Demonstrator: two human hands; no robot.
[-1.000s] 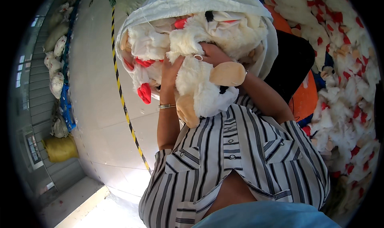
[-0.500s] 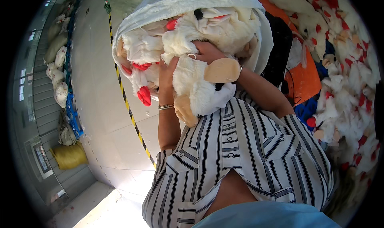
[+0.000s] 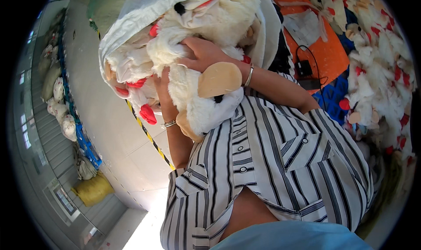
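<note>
Both hands [image 3: 193, 70] half-buried in plush toys [image 3: 206, 35]

Both hands [image 3: 193, 70] press white plush toys [image 3: 206, 96] — into a white sack [image 3: 131, 13].

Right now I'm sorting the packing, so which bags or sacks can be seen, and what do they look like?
White sack: top centre, open, stuffed with white plush toys.
Yellow sack: lower left on the floor, rounded and full.
Pale sacks: far left, piled in a row.
No labels or screens can be made out.
</note>
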